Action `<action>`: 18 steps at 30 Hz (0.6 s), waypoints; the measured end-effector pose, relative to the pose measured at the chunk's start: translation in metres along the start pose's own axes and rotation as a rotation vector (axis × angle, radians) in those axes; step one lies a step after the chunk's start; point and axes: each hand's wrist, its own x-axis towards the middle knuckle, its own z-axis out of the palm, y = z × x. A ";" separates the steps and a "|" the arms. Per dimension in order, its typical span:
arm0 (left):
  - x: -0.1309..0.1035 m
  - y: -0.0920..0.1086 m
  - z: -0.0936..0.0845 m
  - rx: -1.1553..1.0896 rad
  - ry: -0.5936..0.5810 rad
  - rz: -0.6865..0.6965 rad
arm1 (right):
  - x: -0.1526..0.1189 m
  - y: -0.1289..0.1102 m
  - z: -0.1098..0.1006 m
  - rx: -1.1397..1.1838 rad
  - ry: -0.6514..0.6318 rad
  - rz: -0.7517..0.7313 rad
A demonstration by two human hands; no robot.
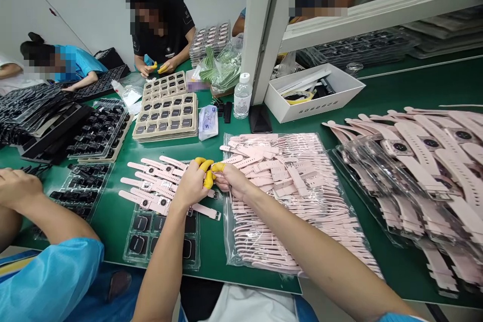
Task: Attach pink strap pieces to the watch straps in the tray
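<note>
My left hand (194,183) and my right hand (231,179) meet above the green table, with yellow finger covers on several fingertips. Both are closed, fingertips pinched together; what lies between them is hidden. Beneath and left of my left hand, pink-strapped smartwatches (151,186) lie face down across a clear plastic tray (130,256), which also holds dark square watch bodies (139,244). Close to my right hand, loose pink watch straps (279,171) rest on a large clear bag (302,231) packed with more pink straps.
Stacked trays of pink-strapped watches (426,161) stand at the right. Behind are beige trays (164,136) of square watch parts, a water bottle (242,96) and a white box (315,93). A co-worker's arm (49,206) reaches in at left, beside black watches (81,186).
</note>
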 end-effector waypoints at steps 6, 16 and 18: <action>-0.002 0.001 -0.003 -0.092 -0.010 -0.039 | -0.001 0.003 0.001 -0.033 -0.011 -0.036; 0.000 0.000 0.001 -0.534 0.219 -0.248 | 0.000 -0.001 0.000 0.003 -0.134 -0.065; 0.002 0.003 0.002 -0.594 0.324 -0.265 | -0.001 0.000 0.002 0.002 -0.176 -0.088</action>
